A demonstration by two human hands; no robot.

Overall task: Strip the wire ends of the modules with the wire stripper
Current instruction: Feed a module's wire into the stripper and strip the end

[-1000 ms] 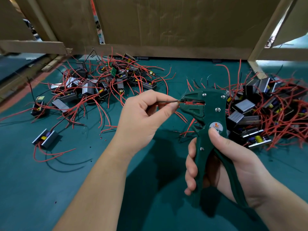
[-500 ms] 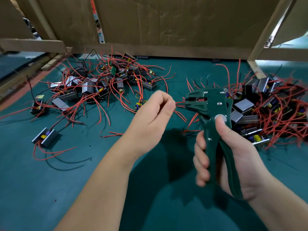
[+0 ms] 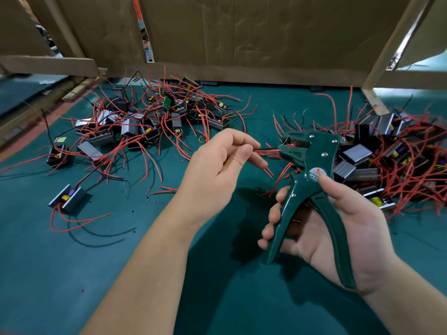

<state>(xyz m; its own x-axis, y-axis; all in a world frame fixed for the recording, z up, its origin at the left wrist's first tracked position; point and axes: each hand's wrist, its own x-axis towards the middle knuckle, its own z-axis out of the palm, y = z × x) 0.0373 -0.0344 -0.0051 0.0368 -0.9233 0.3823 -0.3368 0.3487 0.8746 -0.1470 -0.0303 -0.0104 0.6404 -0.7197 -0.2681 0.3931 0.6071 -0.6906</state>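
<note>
black wire (image 3: 266,148) tip hidden inside the wire stripper (image 3: 312,165) head, its other end behind the left hand (image 3: 215,175); the thumb of the right hand (image 3: 338,228) half covers the round label (image 3: 314,174).

left forearm (image 3: 150,262): bare | right forearm (image 3: 406,298): bare | left grip (image 3: 215,177): bare, short thumbnail | right grip (image 3: 343,233): bare

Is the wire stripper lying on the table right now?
No, the right hand grips the wire stripper by its handles above the table, while the left hand pinches a black wire.

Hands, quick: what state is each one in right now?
Left hand: pinches a dark wire that leads into the stripper's head.
Right hand: grips the green wire stripper by its handles.
</note>
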